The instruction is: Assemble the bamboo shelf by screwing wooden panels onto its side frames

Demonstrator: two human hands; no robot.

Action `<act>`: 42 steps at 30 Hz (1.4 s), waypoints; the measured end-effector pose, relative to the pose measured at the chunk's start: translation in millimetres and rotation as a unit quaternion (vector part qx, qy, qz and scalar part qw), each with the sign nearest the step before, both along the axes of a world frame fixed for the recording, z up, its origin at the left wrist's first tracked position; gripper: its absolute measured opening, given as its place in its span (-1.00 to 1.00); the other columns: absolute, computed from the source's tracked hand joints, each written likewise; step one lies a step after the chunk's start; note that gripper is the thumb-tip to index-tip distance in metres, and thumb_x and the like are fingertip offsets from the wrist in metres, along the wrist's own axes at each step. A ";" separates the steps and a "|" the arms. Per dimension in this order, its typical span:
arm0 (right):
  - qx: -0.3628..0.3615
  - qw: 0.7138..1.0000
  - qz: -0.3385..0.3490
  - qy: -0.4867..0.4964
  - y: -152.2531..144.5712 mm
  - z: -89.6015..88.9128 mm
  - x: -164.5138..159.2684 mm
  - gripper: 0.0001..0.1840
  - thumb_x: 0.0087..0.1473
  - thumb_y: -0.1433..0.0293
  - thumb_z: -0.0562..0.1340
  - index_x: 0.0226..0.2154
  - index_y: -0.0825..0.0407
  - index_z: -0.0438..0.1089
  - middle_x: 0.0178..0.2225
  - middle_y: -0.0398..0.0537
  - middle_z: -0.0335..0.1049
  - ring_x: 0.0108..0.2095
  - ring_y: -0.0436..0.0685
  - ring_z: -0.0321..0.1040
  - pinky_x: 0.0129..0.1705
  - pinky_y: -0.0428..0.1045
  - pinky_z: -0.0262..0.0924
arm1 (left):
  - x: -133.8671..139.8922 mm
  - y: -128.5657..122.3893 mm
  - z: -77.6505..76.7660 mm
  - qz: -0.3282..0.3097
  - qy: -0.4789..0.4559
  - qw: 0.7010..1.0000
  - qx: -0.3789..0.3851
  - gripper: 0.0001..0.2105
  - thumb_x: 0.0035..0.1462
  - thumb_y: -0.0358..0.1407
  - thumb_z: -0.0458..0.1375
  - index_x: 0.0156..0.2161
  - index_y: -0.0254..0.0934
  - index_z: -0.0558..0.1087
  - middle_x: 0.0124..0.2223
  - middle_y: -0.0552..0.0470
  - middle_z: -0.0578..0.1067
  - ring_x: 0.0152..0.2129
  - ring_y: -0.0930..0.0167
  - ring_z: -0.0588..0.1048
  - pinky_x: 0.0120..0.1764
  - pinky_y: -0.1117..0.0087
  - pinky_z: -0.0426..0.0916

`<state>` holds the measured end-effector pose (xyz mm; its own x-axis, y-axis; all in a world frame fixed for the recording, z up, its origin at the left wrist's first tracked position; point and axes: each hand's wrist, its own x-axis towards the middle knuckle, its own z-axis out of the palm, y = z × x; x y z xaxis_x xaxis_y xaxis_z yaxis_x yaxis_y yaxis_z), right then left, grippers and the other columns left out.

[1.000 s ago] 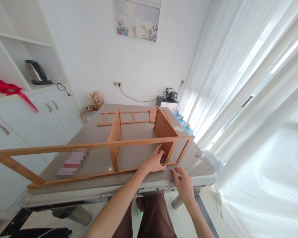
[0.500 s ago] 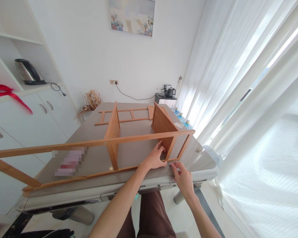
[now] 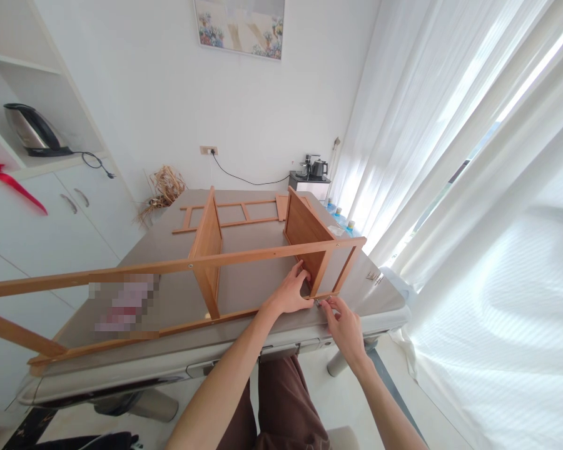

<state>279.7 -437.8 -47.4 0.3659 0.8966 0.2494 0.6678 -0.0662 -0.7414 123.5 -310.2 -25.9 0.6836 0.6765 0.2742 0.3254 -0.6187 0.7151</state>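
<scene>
A wooden shelf frame (image 3: 244, 254) lies on its side on the table, with two boards standing crosswise between its rails. My left hand (image 3: 291, 292) grips it at the near lower corner of the right shelf board (image 3: 304, 231), fingers on the board's inner side and thumb by the lower rail. Just right of it, my right hand (image 3: 341, 322) pinches a small metal piece (image 3: 318, 302) against the outer side of the lower rail. Whether this is a screw or a key is too small to tell.
A second ladder-like wooden frame (image 3: 244, 212) lies flat at the back of the table (image 3: 253, 281). A blurred-out packet (image 3: 126, 306) is at the left, and small metal hardware (image 3: 374, 276) lies at the right. White curtains (image 3: 450, 156) hang beside the table.
The camera view has shifted slightly, so everything sits a little further left. Both hands stay at the same corner; the right fingers have turned slightly around the small metal piece.
</scene>
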 end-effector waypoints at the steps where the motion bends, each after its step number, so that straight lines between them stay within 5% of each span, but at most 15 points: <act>1: -0.001 1.000 0.001 -0.002 0.0 -0.1 0.2 -0.56 0.24 -0.04 0.02 -0.26 -0.06 0.35 -0.24 -0.10 0.56 -0.70 -0.04 0.27 -0.54 -0.07 0.17 | 0.2 0.6 -0.1 -0.001 0.001 1.000 -0.001 -0.54 -0.12 -0.25 0.34 -0.08 -0.18 0.31 0.38 -0.09 -0.02 0.37 0.12 -0.06 0.30 0.09 0.14; 18: 0.004 1.000 0.005 -0.017 4.3 -1.3 1.4 -0.53 0.24 -0.06 0.01 -0.27 -0.06 0.38 -0.30 -0.09 0.56 -0.67 0.01 0.28 -0.51 -0.05 0.16 | -0.4 3.0 -2.0 -0.002 0.009 1.000 -0.019 -0.51 -0.14 -0.25 0.34 -0.07 -0.17 0.30 0.38 -0.12 0.00 0.37 0.13 -0.06 0.31 0.08 0.10; 25: 0.024 0.990 0.014 -0.136 4.5 -11.9 1.0 -0.59 0.29 0.05 -0.01 -0.19 -0.08 0.42 -0.35 -0.08 0.56 -0.48 0.12 0.45 -0.44 -0.05 0.15 | 2.2 7.1 -6.2 0.001 0.034 0.999 -0.020 -0.49 -0.14 -0.23 0.34 -0.07 -0.19 0.27 0.39 -0.18 -0.05 0.37 0.12 -0.06 0.32 0.08 0.09; 31: 0.007 0.999 -0.030 0.025 7.6 -4.0 2.2 -0.60 0.19 -0.02 0.09 -0.29 -0.07 0.41 -0.33 -0.05 0.60 -0.52 0.15 0.47 -0.46 -0.02 0.29 | 7.7 13.0 -2.3 0.000 0.056 0.998 -0.028 -0.44 -0.27 -0.20 0.38 -0.11 -0.21 0.28 0.32 -0.23 0.05 0.33 0.02 0.03 0.28 0.05 0.14; 36: -0.060 0.986 -0.031 0.155 9.0 -2.3 12.5 -0.56 0.09 -0.08 0.16 -0.34 -0.06 0.40 -0.29 -0.05 0.61 -0.85 0.02 0.15 -0.76 -0.01 0.10 | 7.5 10.1 -4.3 0.013 0.038 0.999 -0.011 -0.46 -0.27 -0.23 0.39 -0.13 -0.21 0.30 0.32 -0.21 0.06 0.31 0.02 0.07 0.28 0.04 0.14; 42: -0.060 0.988 -0.035 0.139 2.3 0.1 9.6 -0.54 0.10 -0.08 0.15 -0.30 -0.04 0.42 -0.26 -0.03 0.60 -0.78 0.01 0.23 -0.74 -0.04 0.11 | 2.4 9.3 -7.4 0.008 0.016 0.999 -0.038 -0.49 -0.19 -0.21 0.39 -0.13 -0.21 0.29 0.37 -0.20 0.01 0.37 0.09 -0.08 0.32 0.06 0.08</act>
